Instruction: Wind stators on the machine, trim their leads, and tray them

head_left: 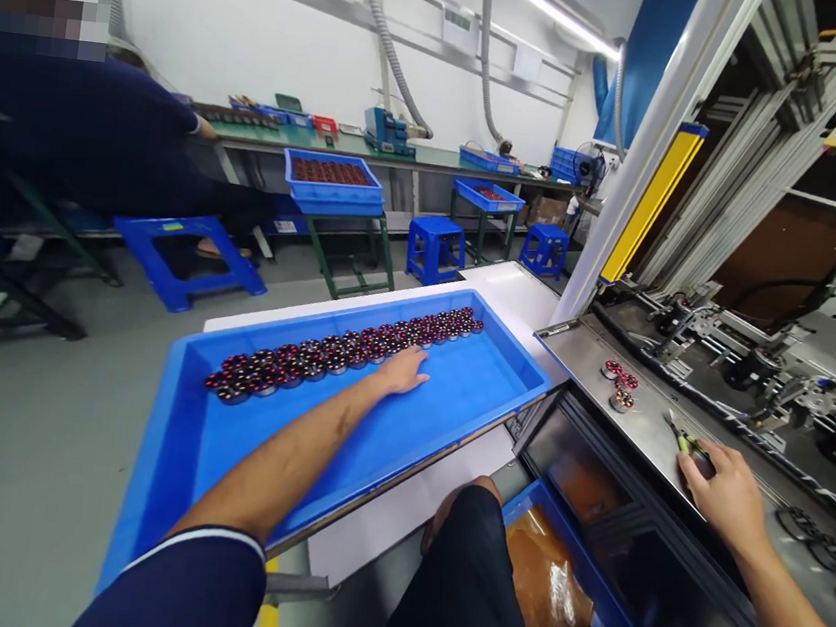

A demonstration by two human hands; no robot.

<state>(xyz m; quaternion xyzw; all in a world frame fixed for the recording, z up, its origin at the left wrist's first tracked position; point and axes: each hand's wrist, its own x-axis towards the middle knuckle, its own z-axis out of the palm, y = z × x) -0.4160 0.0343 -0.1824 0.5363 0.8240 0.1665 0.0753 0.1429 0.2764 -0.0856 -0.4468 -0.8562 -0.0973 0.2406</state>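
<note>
My left hand [402, 370] is over the large blue tray [468, 400], at the near edge of a long cluster of small round motor parts [338, 353] with black, red and copper-coloured tops. Its thumb stands apart from the fingers, and I see nothing held in it. On the metal machine ledge to the right, my right hand [729, 495] is closed around a pair of pliers [688, 445] with yellow-green and black handles. The jaws point away, toward three similar motor parts [622, 385] on the ledge. Part of the handles is hidden by my fingers.
Machine fixtures [752, 362] stand behind the ledge, beside a yellow upright bar [653, 204]. Dark ring-shaped parts [825, 546] lie right of my hand. Below is a blue bin [614, 618] with brown plastic wrapping. A co-worker [83, 134] sits at left, near blue stools [435, 247].
</note>
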